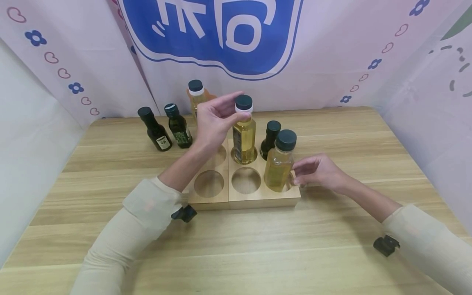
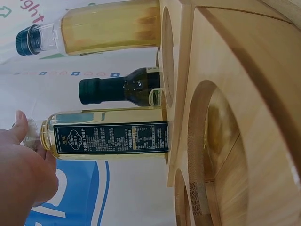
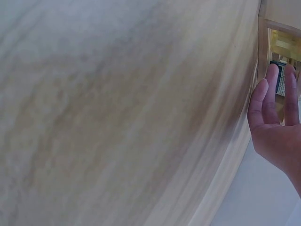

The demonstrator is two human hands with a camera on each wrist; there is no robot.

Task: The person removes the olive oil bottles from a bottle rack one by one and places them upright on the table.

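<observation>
The head view showed the left hand pinching the upper end of an oil bottle in the far middle hole of a wooden holder. The right hand, fingers loosely bent and apart, was just right of another oil bottle; contact was unclear. Both forearms reached in from the near side. Three oil bottles and three dark bottles stood there.
</observation>
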